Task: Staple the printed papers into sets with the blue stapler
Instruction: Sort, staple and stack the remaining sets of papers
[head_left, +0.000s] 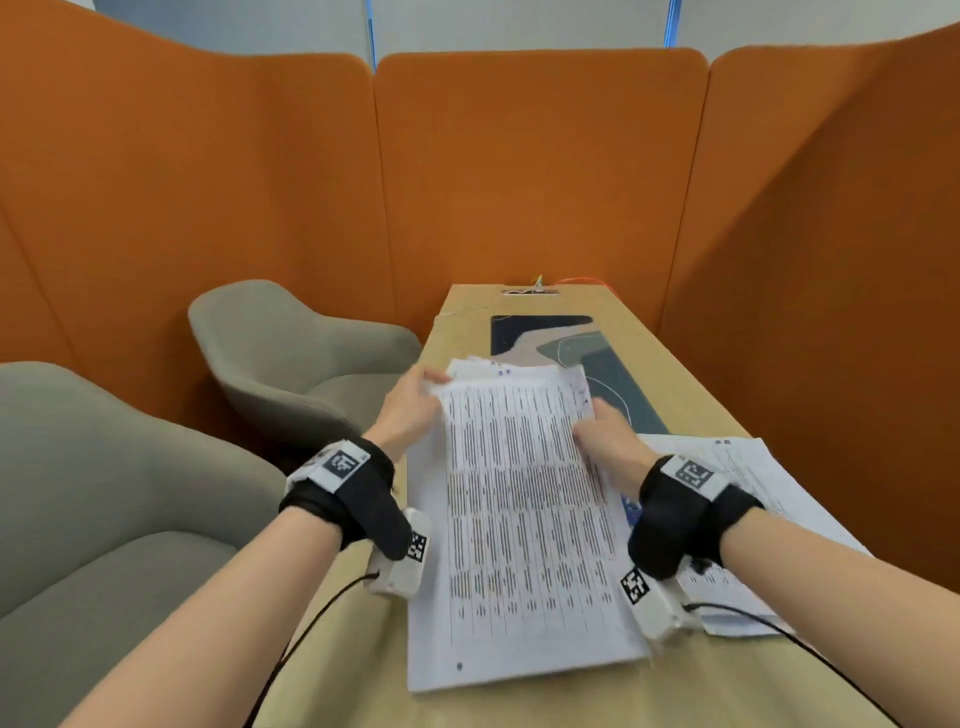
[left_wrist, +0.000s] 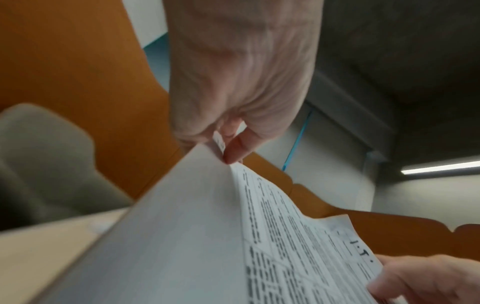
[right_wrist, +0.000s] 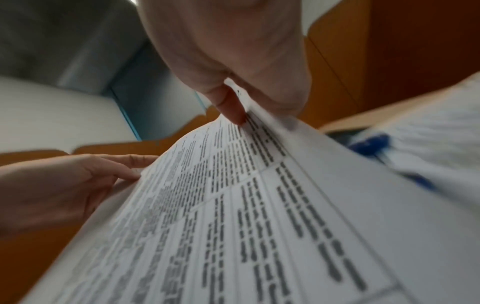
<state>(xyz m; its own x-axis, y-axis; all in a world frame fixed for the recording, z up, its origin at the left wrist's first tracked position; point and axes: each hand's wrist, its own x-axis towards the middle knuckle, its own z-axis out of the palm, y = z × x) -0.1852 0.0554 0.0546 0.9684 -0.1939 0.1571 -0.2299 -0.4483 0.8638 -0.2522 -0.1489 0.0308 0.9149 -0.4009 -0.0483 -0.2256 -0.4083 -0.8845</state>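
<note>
Printed papers (head_left: 524, 519): thin, limp, slippery loose sheets lying on the surface between the hands, far end lifted, left hand (head_left: 410, 410) pinching one top corner, right hand (head_left: 608, 431) the other; likely best held at the corners, squared, before stapling.

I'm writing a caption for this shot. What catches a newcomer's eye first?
The orange booth walls fill the background behind the table. At centre, the left hand and right hand pinch the far corners of a stack of printed papers, lifting that end. The blue stapler shows blurred beside the stack, on its right.
</note>
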